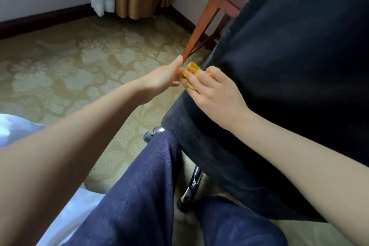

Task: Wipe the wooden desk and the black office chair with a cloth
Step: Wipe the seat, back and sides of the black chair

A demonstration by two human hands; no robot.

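Pressing yellow cloth (192, 68) on black chair (283, 62) edge w/ R hand (217, 94) gripping it; L hand (163, 78) touches cloth, grip unclear

I see free passage on my left over the patterned olive carpet (69, 66), open as far as the dark baseboard (40, 20). On my right the black fabric office chair (279, 66) walls off the way. The reddish-brown wooden desk leg (201, 24) slants just beyond its edge, and a blue-jeaned knee (159, 146) crowds the room below.

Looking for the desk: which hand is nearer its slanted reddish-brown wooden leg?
Left. The left hand reaches beside the wooden leg; the right hand is further back, gripping a crumpled yellow cloth on the black chair.
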